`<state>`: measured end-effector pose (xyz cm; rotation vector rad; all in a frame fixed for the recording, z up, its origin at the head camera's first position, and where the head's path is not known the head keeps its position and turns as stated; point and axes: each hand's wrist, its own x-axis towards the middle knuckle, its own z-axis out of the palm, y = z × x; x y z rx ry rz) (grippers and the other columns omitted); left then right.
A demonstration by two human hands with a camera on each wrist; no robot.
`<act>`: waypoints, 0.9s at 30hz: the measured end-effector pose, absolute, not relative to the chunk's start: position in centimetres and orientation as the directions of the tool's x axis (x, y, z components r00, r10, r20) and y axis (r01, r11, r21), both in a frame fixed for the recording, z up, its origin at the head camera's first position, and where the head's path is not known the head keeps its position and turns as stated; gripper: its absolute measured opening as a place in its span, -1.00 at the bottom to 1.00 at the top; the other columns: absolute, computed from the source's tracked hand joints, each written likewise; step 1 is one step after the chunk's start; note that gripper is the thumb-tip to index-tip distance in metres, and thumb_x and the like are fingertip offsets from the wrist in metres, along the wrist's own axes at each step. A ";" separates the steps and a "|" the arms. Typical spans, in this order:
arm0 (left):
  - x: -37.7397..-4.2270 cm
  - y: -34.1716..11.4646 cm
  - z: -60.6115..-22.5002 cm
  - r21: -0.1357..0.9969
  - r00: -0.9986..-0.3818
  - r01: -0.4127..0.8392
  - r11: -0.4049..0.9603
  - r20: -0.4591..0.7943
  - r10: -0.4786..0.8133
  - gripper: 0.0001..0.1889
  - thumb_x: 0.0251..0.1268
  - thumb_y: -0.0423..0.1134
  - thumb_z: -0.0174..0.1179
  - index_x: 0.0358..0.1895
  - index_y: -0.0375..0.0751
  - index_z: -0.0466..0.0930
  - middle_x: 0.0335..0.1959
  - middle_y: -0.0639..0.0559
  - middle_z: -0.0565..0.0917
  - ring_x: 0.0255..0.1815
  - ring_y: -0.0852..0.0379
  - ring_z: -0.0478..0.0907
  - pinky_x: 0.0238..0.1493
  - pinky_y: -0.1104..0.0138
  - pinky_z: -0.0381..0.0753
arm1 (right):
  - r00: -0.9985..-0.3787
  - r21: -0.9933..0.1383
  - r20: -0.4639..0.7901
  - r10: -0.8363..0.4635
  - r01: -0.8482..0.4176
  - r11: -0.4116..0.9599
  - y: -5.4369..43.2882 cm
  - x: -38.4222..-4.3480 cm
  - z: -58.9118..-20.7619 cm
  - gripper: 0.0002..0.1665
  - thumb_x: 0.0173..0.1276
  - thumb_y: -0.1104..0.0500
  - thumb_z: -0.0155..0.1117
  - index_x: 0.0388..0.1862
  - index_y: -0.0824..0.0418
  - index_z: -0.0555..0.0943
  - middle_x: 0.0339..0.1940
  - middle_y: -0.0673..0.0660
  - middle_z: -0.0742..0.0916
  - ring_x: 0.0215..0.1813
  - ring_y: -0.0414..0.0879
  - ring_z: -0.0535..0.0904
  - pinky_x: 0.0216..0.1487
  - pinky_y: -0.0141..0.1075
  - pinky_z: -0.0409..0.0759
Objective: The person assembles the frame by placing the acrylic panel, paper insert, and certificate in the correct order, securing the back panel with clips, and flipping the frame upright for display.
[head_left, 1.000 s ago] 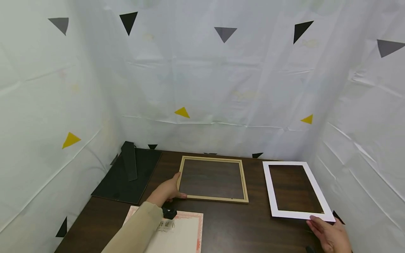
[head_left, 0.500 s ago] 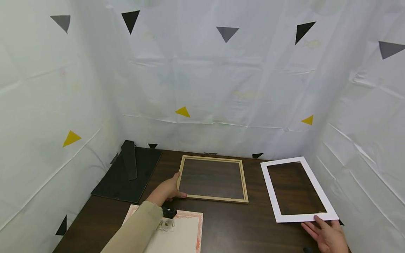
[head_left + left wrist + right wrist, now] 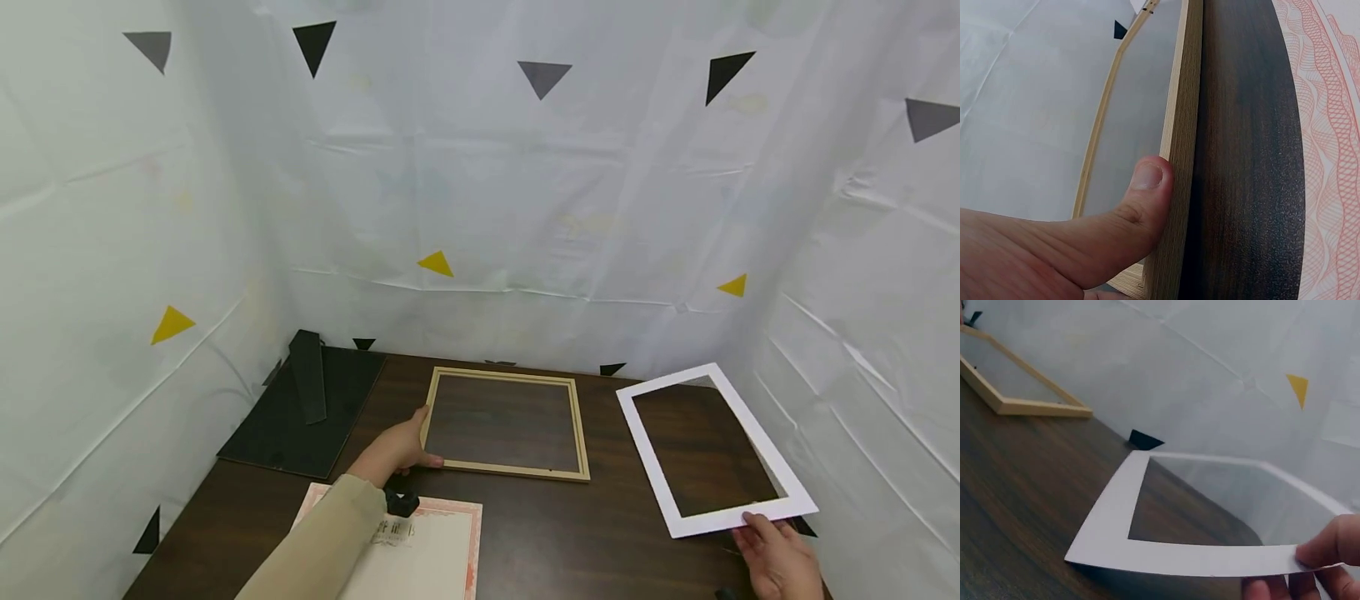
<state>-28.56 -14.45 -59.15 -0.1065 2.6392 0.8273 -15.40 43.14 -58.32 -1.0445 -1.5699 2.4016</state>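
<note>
A light wooden picture frame (image 3: 510, 472) lies flat at the middle of the dark table. My left hand (image 3: 397, 450) grips its near left corner; in the left wrist view the thumb (image 3: 1150, 181) presses the frame's outer edge, and the other fingers are mostly hidden. On the right, my right hand (image 3: 783, 558) pinches a white rectangular mat (image 3: 649, 458) by its near edge, thumb on top and fingers below. The mat is tilted, its near edge lifted off the table, with a wide rectangular opening in its middle.
A black backing board (image 3: 266, 437) with a stand leg (image 3: 307, 383) lies at the left. A certificate with a red patterned border (image 3: 420, 550) lies at the front, partly under the left sleeve (image 3: 326, 537). White sheeting (image 3: 487, 167) encloses the table's back and sides.
My right hand has raised the mat's near edge and turned it, its near right corner swinging to the right. The left hand and the picture frame have stayed in place.
</note>
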 end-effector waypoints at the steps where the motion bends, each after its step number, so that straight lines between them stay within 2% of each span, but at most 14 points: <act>1: -28.6 -14.5 -59.1 0.537 -0.929 -0.177 0.825 -0.369 0.041 0.38 0.08 0.09 0.71 0.84 0.02 -0.13 0.16 -0.28 0.69 -0.52 -0.02 0.61 -0.52 0.23 0.56 | -0.761 -0.857 -0.468 0.450 0.266 -0.442 43.0 -15.5 -58.4 -0.69 0.70 0.26 0.14 0.20 -0.15 0.46 -0.29 -0.19 0.70 -0.27 -0.33 0.75 -0.16 -0.33 0.81; 4: -28.4 -14.5 -58.9 0.535 -0.930 -0.162 0.829 -0.364 0.053 0.37 0.10 0.09 0.70 0.84 0.02 -0.14 0.23 -0.30 0.68 -0.53 -0.02 0.61 -0.52 0.23 0.55 | -0.760 -0.919 -0.382 0.526 0.254 -0.301 42.4 -15.9 -58.6 -0.53 0.76 0.17 0.00 0.50 -0.20 0.30 0.04 -0.01 0.65 -0.33 -0.23 0.81 -0.20 -0.10 0.86; 7: -28.2 -14.4 -58.6 0.534 -0.929 -0.161 0.830 -0.367 0.056 0.37 0.11 0.09 0.69 0.84 0.03 -0.15 0.25 -0.32 0.68 -0.53 -0.02 0.61 -0.52 0.23 0.54 | -0.773 -0.947 -0.320 0.548 0.256 -0.191 41.7 -16.2 -58.7 -0.34 0.76 0.19 -0.02 0.65 -0.11 -0.01 0.25 0.20 0.48 -0.35 -0.16 0.83 -0.18 0.02 0.86; 11: -28.0 -14.4 -58.2 0.538 -0.925 -0.174 0.825 -0.376 0.051 0.36 0.10 0.07 0.70 0.84 0.04 -0.13 0.23 -0.31 0.69 -0.54 -0.02 0.61 -0.52 0.22 0.54 | -0.809 -0.945 -0.326 0.489 0.267 -0.188 41.2 -16.5 -58.3 0.06 0.56 0.48 0.25 0.56 -0.06 -0.27 0.26 0.25 0.47 -0.25 -0.16 0.82 -0.08 -0.01 0.86; 14: -28.0 -14.5 -58.1 0.539 -0.927 -0.167 0.826 -0.371 0.055 0.36 0.10 0.07 0.70 0.84 0.02 -0.12 0.24 -0.32 0.68 -0.54 -0.03 0.61 -0.52 0.22 0.55 | -0.832 -0.944 -0.329 0.448 0.274 -0.184 40.8 -16.7 -58.2 0.31 0.34 0.65 0.36 0.52 -0.12 -0.32 0.30 0.22 0.45 -0.21 -0.17 0.81 -0.02 -0.06 0.86; 16: -28.0 -14.7 -58.1 0.539 -0.928 -0.160 0.827 -0.367 0.059 0.36 0.11 0.08 0.70 0.84 0.02 -0.13 0.28 -0.33 0.67 -0.53 -0.03 0.62 -0.52 0.22 0.56 | -0.837 -0.949 -0.314 0.448 0.267 -0.167 40.6 -16.8 -58.2 0.25 0.31 0.68 0.37 0.49 -0.20 -0.16 0.26 0.17 0.49 -0.20 -0.20 0.79 -0.04 -0.10 0.86; 19: -28.1 -14.9 -58.3 0.537 -0.931 -0.156 0.829 -0.359 0.058 0.37 0.11 0.10 0.69 0.84 0.04 -0.14 0.33 -0.34 0.65 -0.54 -0.02 0.63 -0.52 0.23 0.57 | -0.823 -0.958 -0.287 0.490 0.248 -0.144 40.4 -16.9 -58.3 -0.15 0.43 0.56 0.35 0.35 -0.15 0.21 0.06 0.00 0.59 -0.19 -0.30 0.75 -0.13 -0.26 0.84; 22: -28.2 -14.9 -58.5 0.534 -0.933 -0.151 0.832 -0.355 0.058 0.36 0.12 0.11 0.68 0.84 0.05 -0.15 0.37 -0.35 0.63 -0.54 -0.02 0.62 -0.52 0.23 0.56 | -0.798 -0.962 -0.272 0.538 0.222 -0.156 40.4 -17.0 -58.4 -0.58 0.58 0.39 0.27 0.16 -0.07 0.45 -0.09 -0.15 0.60 -0.20 -0.37 0.70 -0.19 -0.41 0.75; 25: -28.2 -14.8 -58.6 0.544 -0.932 -0.150 0.826 -0.357 0.066 0.36 0.12 0.10 0.68 0.84 0.06 -0.14 0.40 -0.35 0.62 -0.55 -0.01 0.61 -0.52 0.23 0.56 | -0.784 -0.965 -0.254 0.566 0.249 -0.088 40.6 -16.9 -58.6 -0.80 0.69 0.22 0.17 0.15 -0.02 0.47 -0.21 -0.20 0.64 -0.30 -0.36 0.71 -0.28 -0.39 0.73; 27: -28.1 -14.7 -58.7 0.553 -0.930 -0.150 0.820 -0.361 0.073 0.36 0.12 0.09 0.69 0.84 0.05 -0.14 0.40 -0.35 0.62 -0.55 -0.01 0.61 -0.53 0.24 0.56 | -0.788 -0.958 -0.238 0.568 0.288 -0.001 40.7 -16.8 -58.7 -0.76 0.74 0.15 0.09 0.28 0.07 0.40 -0.32 -0.15 0.67 -0.37 -0.30 0.71 -0.36 -0.29 0.76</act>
